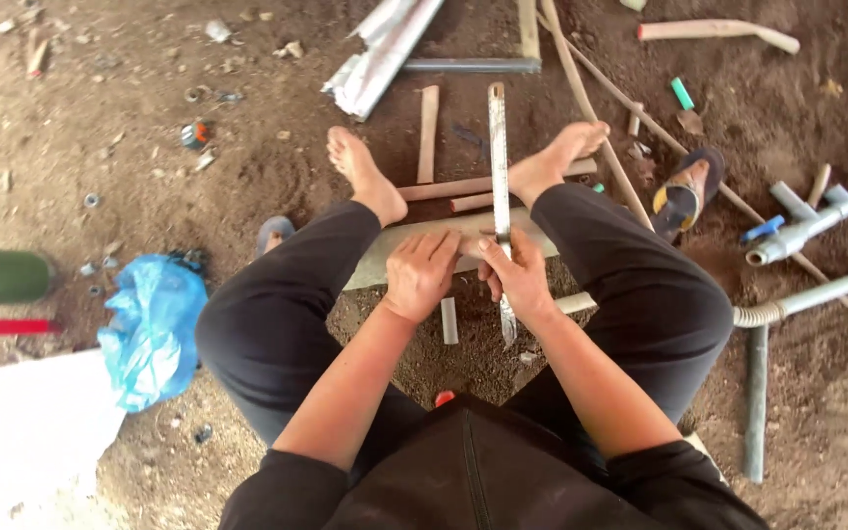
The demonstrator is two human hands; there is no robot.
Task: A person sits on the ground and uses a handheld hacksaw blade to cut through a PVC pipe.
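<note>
Centrally, a seated, barefoot person is working over bare dirt ground (100, 147), knees spread, both hands meeting between them.

Item 1: long metal blade (499, 167), flat and narrow, pale grey. Its long axis is running almost straight away from the person, from below the hands out past the feet; a short end is showing under the grip, the far longer part lying beyond it.

Item 2: right hand (517, 275), fingers closed round the blade near its lower end. It is the nearer hand to the blade, in direct contact.

Item 3: left hand (422, 272), fingers curled down and pressing on a pale flat board (375, 265) that is lying crosswise between the shins, at right angles to the blade. Whether this hand is pinching a smaller piece cannot be told.

Item 4: short pale offcut (449, 321), lying on the dirt just below the left hand, apart from it.

Item 5: surroundings: blue plastic bag (149, 324) well to the left; grey pipe fitting (802, 231) and sandal (684, 191) to the right.
</note>
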